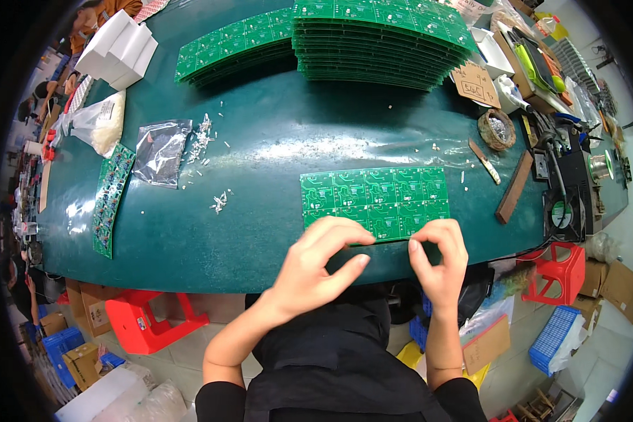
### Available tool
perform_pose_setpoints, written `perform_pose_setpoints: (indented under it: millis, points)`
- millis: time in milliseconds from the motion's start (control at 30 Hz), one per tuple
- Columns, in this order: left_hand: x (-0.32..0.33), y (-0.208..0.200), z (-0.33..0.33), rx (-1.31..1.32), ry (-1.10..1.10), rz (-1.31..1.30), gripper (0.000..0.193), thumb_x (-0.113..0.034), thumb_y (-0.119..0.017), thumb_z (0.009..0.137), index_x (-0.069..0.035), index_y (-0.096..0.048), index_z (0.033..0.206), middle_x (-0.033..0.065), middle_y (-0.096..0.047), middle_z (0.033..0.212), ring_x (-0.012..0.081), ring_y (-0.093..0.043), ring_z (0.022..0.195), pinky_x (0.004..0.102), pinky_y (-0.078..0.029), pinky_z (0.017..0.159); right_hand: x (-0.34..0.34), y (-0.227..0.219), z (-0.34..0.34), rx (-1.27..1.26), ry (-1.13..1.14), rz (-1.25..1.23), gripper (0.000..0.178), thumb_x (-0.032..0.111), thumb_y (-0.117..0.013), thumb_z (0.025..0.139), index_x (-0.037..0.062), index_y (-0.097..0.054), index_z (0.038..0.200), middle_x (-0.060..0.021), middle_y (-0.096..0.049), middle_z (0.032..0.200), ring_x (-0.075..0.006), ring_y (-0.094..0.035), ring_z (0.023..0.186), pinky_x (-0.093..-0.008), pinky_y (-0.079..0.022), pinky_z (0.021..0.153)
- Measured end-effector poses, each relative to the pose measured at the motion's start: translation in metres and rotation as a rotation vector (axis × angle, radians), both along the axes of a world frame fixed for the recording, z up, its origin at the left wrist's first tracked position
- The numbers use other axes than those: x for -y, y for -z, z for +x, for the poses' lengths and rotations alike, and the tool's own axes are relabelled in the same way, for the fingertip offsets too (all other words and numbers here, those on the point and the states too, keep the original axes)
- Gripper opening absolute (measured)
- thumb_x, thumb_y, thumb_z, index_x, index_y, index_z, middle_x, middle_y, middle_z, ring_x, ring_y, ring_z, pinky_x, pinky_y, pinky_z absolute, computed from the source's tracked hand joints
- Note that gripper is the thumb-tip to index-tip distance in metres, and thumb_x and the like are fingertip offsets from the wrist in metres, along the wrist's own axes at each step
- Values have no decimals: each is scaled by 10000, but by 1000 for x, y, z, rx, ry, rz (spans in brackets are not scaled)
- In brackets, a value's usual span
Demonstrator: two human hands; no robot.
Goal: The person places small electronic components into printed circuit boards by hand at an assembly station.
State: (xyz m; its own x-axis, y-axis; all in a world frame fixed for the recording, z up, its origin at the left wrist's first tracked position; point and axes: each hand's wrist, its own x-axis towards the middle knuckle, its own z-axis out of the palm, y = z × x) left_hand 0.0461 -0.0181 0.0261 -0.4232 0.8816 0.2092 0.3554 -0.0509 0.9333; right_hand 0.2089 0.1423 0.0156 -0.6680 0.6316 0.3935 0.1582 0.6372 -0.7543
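Mostly beyond the unclenched left hand (311,266) and the right hand (444,266), grip unclear: green circuit board (376,200).

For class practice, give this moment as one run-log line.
left hand: open; right hand: curled, grasp unclear; green circuit-board panel: on table, hands at near edge

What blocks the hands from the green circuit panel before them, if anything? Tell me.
Nothing visible: the left hand and right hand are both at the near edge of the green circuit panel.
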Motion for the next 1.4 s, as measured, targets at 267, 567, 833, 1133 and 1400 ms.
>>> perform_pose_setpoints:
  millis: [267, 567, 833, 1133, 1400]
  points:
    - [17, 4, -37, -799, -20, -203, 525, -212, -830, 715, -74, -656, 1190, 99, -610, 1281, 333, -563, 1218, 464, -448, 1044, -24, 20, 7, 138, -52, 176, 158, 20, -757, 722, 90, -662, 826, -36, -621, 852, -233, -589, 850, -355, -410, 783]
    - [17, 14, -41, -837, -22, -191, 505, -204, -822, 713, -76, -669, 1177, 88, -626, 1278, 301, -590, 1210, 422, -505, 1000, -26, 20, 8, 146, -62, 155, 164, 13, -751, 711, 88, -653, 819, -37, -603, 843, -239, -582, 834, -365, -411, 775]
    - [18, 16, -42, -847, -39, -179, 501, -212, -822, 704, -79, -684, 1168, 80, -643, 1269, 290, -606, 1201, 412, -516, 994, -28, 17, 7, 185, -100, 193, 183, 9, -749, 714, 96, -649, 840, -32, -599, 862, -238, -586, 857, -368, -410, 779]
    - [19, 18, -43, -868, -51, -149, 498, -227, -828, 688, -84, -696, 1146, 76, -658, 1240, 280, -629, 1160, 402, -537, 966, -28, 10, 2, 257, -152, 266, 207, 3, -745, 729, 105, -636, 872, -27, -590, 888, -239, -582, 877, -375, -413, 783]
    - [18, 17, -45, -873, -59, -139, 493, -241, -821, 703, -98, -695, 1157, 62, -656, 1243, 272, -626, 1164, 399, -537, 963, -18, 12, 0, 289, -87, 321, 201, 14, -753, 738, 93, -634, 879, -49, -582, 890, -262, -584, 886, -395, -426, 784]
